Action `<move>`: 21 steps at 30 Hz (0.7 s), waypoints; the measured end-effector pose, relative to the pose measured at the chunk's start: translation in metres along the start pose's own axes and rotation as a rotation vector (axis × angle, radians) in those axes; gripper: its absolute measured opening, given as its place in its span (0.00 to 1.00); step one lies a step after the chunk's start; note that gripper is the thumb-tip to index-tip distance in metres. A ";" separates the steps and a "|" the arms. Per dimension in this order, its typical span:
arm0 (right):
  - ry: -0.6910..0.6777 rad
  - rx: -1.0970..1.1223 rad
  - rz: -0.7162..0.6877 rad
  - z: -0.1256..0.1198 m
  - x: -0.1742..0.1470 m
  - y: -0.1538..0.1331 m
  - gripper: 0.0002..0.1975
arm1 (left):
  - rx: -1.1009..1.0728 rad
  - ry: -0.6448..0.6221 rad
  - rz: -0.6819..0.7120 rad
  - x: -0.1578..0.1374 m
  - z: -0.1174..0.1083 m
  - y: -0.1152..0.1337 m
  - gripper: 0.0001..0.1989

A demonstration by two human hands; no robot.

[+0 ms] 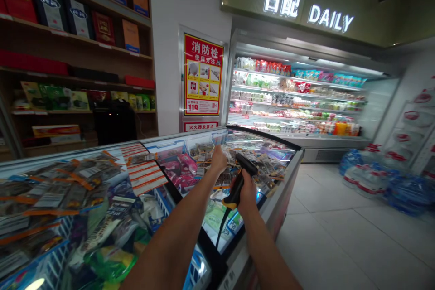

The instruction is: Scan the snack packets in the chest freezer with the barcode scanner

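My right hand (pixel 248 192) is wrapped around the grip of a black and yellow barcode scanner (pixel 234 192). The scanner's head tilts up over the chest freezer, and its cord hangs below the grip. Reaching farther over the freezer, my left hand (pixel 219 161) looks closed, with one digit pointing up. Its other fingers are hidden, so I cannot make out what they hold, if anything. Around both hands lie many flat, brown-looking packets (pixel 200 150) with labels. Left of them are pink packages (pixel 178 170); green packages (pixel 217 215) show below the scanner.
A dark divider (pixel 171 186) crosses the chest freezer. More orange-edged packets (pixel 81 176) pile up at left, near a blue basket (pixel 50 258). A lit refrigerated display (pixel 299 99) stands behind. Water bottles (pixel 365 174) sit on the tiled floor (pixel 326 226) at right.
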State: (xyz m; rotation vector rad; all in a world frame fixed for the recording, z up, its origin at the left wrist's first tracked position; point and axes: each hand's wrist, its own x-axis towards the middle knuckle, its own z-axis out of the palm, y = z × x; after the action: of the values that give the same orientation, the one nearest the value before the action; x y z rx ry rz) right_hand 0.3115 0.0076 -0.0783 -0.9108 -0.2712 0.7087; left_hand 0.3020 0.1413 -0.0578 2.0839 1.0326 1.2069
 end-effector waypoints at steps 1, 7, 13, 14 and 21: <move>0.000 0.001 0.003 0.000 0.000 0.000 0.12 | 0.032 0.014 0.026 0.000 -0.004 -0.002 0.21; -0.050 -0.009 0.024 0.000 -0.005 0.000 0.11 | 0.239 0.085 0.016 -0.007 -0.065 -0.038 0.25; -0.159 -0.020 0.102 0.007 -0.019 0.006 0.12 | 0.707 0.203 -0.189 -0.033 -0.184 -0.092 0.25; -0.173 -0.027 0.107 0.008 -0.021 0.007 0.12 | 0.784 0.220 -0.240 -0.037 -0.210 -0.100 0.25; -0.230 -0.050 0.113 0.012 -0.028 0.010 0.12 | 0.910 0.276 -0.688 -0.057 -0.361 -0.150 0.39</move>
State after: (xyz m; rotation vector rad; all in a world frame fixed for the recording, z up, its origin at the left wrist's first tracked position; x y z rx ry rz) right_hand 0.2802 0.0008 -0.0766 -0.8974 -0.4456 0.9169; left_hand -0.0870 0.2018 -0.0255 1.8112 2.5180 0.7113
